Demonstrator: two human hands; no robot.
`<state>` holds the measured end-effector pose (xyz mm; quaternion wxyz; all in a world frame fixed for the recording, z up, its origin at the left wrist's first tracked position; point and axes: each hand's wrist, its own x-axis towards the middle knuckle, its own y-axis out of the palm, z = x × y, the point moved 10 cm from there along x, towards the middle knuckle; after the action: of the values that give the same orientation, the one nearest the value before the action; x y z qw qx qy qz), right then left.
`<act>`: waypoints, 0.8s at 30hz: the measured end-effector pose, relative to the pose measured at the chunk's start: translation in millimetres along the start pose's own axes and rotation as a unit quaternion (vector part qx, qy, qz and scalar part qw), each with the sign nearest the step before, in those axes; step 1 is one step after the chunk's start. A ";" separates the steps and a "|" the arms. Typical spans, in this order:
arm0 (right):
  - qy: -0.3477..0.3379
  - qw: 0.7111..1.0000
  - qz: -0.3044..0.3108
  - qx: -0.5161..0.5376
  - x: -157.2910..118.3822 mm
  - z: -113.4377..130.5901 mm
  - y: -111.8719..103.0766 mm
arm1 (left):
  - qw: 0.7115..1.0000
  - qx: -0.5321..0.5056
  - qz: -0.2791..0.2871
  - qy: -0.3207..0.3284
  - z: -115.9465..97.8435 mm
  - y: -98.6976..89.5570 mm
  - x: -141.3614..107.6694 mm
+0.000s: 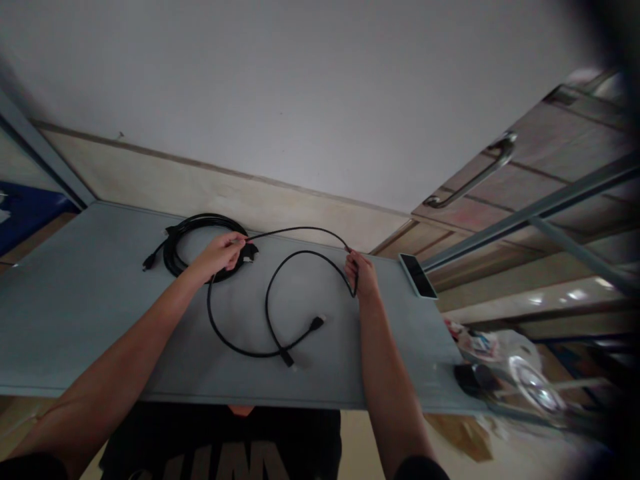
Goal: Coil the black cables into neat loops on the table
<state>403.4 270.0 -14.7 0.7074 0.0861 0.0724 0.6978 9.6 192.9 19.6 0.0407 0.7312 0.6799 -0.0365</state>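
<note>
A thin black cable (305,228) runs in an arc between my two hands. My left hand (223,253) pinches it in front of a coiled black cable (173,250) that lies on the grey shelf. My right hand (360,272) is closed around the same thin cable farther right, where it bends back. From both hands the cable loops down to the shelf, and its two ends cross there. One black plug (317,323) points up to the right; the other plug (287,359) lies close to the crossing. The coil's own plugs show at its left and right sides.
The grey shelf (115,320) meets a wall behind. A phone (418,276) lies at its right end, near a metal frame bar (530,210). Beyond that are a dark cup (475,380), a plastic bag and a door with a metal handle (473,180).
</note>
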 end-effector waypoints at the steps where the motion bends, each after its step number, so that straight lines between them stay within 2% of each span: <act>1: 0.005 1.000 0.006 -0.009 -0.5 -2.3 3.2 | 1.000 0.009 0.024 -0.006 2.7 8.1 -1.3; 4: 0.022 0.998 0.029 -0.059 -3.2 -8.1 13.1 | 0.997 0.054 0.049 0.009 4.6 19.5 -2.7; 10: 0.053 0.970 0.068 -0.225 -8.9 -18.4 26.6 | 0.990 0.133 0.007 0.050 -5.7 12.0 -2.2; 14: 0.064 0.939 0.115 -0.317 -12.1 -25.5 35.8 | 0.967 0.241 -0.010 0.081 -18.7 11.6 -7.8; 17: 0.062 0.930 0.123 -0.342 -13.1 -23.7 35.1 | 0.952 0.293 0.003 0.092 -24.0 15.1 -11.2; 20: 0.075 0.925 0.142 -0.345 -15.2 -22.5 35.0 | 0.954 0.287 0.009 0.086 -24.3 13.9 -11.7; 24: 0.103 0.924 0.188 -0.317 -23.6 -26.4 49.9 | 0.957 0.278 0.040 0.077 -16.1 22.3 -10.4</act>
<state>348.5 247.5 -29.7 0.5419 -0.2029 -0.0977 0.8097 31.0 182.7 36.9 -0.2147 0.7412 0.6140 -0.1659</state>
